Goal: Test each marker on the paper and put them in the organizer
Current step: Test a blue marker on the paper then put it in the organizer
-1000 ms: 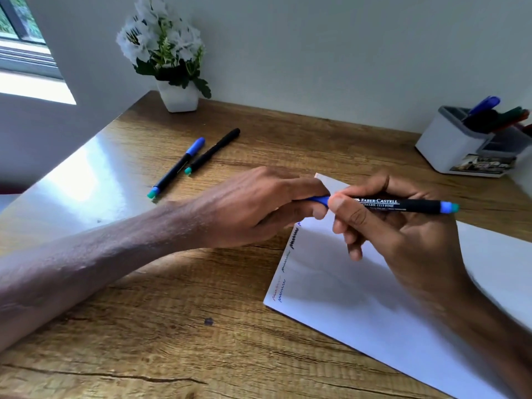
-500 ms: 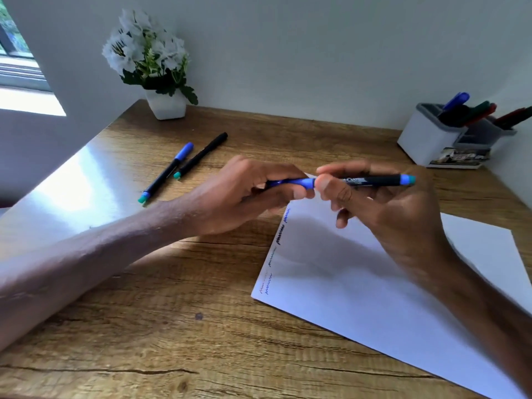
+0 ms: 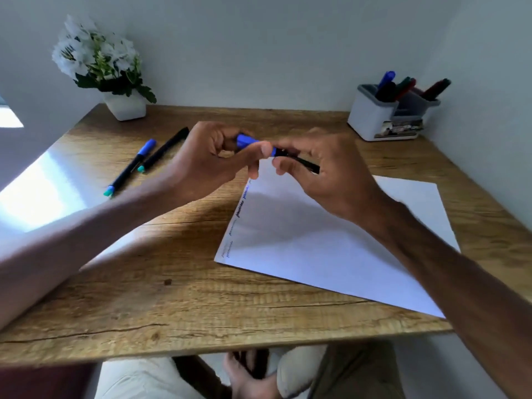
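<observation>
The wooden desk (image 3: 172,298) carries a sheet of paper (image 3: 331,249) laid at an angle on the near right, likely so the writing hand reaches it easily. The organizer (image 3: 371,116) stands at the far right corner, out of the way, with several markers already upright in it. Above the paper's far left corner, the left hand (image 3: 207,165) curls its fingers round the blue cap (image 3: 247,141) while the right hand (image 3: 331,174) pinches the black barrel of the same marker (image 3: 305,162), a two-handed hold suited to pulling the cap off or seating it; which one I cannot tell. Two loose markers (image 3: 144,162) lie side by side at the far left, probably waiting. Short test scribbles (image 3: 240,208) line the paper's left edge.
</observation>
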`<state>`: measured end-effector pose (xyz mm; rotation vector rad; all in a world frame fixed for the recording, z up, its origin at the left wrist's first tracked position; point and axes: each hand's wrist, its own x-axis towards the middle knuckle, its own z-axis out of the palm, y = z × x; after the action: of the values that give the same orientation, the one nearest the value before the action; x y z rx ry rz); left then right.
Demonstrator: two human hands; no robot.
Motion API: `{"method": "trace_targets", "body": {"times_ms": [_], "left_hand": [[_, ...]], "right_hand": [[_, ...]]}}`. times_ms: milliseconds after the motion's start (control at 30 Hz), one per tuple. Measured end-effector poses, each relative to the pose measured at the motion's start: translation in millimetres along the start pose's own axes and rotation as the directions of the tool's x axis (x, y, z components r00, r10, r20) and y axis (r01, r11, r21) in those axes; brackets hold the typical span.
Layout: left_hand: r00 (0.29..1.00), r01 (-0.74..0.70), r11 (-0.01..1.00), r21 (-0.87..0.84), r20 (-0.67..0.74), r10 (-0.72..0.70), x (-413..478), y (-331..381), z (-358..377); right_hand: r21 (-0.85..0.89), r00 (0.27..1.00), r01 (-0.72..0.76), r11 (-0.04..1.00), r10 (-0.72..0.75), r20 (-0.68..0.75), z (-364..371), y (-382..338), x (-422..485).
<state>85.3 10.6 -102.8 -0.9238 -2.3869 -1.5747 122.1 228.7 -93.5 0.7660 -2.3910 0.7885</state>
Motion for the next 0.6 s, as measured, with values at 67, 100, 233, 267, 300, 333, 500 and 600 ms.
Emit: {"method": "trace_targets", "body": {"times_ms": [67,100,233,267,300,333,500,600], "left_hand": [[1.0,0.015,0.996,-0.091,-0.024,-0.017,10,1,9],[0.999,0.024,0.991,-0.13,-0.035,-0.029,15,-1,13],[0.999,0.017,0.997,0.076,0.038,-0.02,32,-14,26],[0.994,-0.029,0.978,0.204,0.111,0.006,34,-17,29],[0.98,-0.096,0.945,0.313,0.197,0.034,36,-19,33],[0.959,-0.159,0.906,0.392,0.279,0.048,37,-22,39],[0.936,-0.223,0.843,0.49,0.348,0.045,48,-29,56],[0.938,-0.236,0.848,0.475,0.339,0.072,57,-32,63]], "right_hand": [[-0.02,0.997,-0.071,0.997,0.071,-0.008,-4,6,2],[-0.016,0.993,-0.114,0.993,0.114,-0.021,-7,9,5],[0.004,0.968,-0.226,0.974,0.225,-0.113,-26,23,13],[0.023,0.962,-0.241,0.97,0.242,-0.123,-32,26,17],[0.029,0.957,-0.25,0.968,0.252,-0.143,-39,29,21],[0.031,0.95,-0.26,0.965,0.261,-0.174,-45,33,24],[0.079,0.835,-0.363,0.929,0.361,-0.414,-75,74,40],[0.072,0.748,-0.39,0.918,0.361,-0.557,-91,95,46]]}}
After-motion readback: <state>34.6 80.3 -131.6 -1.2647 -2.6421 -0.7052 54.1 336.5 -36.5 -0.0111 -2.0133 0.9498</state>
